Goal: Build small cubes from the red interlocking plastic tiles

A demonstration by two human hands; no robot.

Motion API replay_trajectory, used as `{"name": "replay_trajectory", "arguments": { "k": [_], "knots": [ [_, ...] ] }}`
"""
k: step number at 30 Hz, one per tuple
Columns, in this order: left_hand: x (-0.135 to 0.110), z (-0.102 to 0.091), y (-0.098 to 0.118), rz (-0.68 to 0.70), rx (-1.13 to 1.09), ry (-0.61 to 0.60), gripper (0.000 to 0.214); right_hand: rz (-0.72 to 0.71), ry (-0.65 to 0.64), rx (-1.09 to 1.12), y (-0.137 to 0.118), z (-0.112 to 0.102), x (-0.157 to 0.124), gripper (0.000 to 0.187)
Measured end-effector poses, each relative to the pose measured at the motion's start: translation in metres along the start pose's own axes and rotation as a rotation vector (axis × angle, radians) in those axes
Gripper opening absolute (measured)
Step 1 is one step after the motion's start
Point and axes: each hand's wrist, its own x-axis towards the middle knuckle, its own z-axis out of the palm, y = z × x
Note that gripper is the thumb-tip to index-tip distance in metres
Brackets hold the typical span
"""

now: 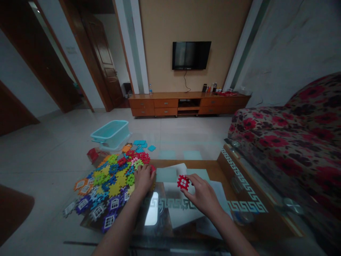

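A pile of colourful plastic interlocking tiles (112, 181) lies on the left part of a glass-topped table (239, 185). My left hand (144, 177) rests at the pile's right edge, fingers curled over red tiles; what it grips is hidden. My right hand (204, 195) pinches a red window-shaped tile (183, 182) and holds it upright above white paper sheets (186, 213) on the glass.
A light blue plastic tub (110, 133) stands on the tiled floor beyond the pile. A floral sofa (293, 135) runs along the right. A wooden TV cabinet (186, 104) with a wall TV (191, 55) is at the far wall. Doors are at the left.
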Motion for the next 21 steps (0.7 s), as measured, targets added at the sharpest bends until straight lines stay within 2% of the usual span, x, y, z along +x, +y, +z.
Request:
{"name": "replay_trajectory", "arguments": {
  "k": [9,14,21],
  "knots": [
    [-0.004,-0.004,0.009,-0.035,-0.009,-0.038,0.030,0.007,-0.006,-0.004,-0.005,-0.005,-0.003,0.037],
    [-0.006,-0.003,0.013,-0.046,-0.011,0.012,0.033,-0.004,-0.014,-0.007,-0.008,-0.006,-0.004,0.035],
    [-0.002,0.001,0.014,-0.096,-0.036,-0.005,0.024,0.000,-0.024,-0.004,-0.010,-0.005,-0.004,0.031]
  ]
}}
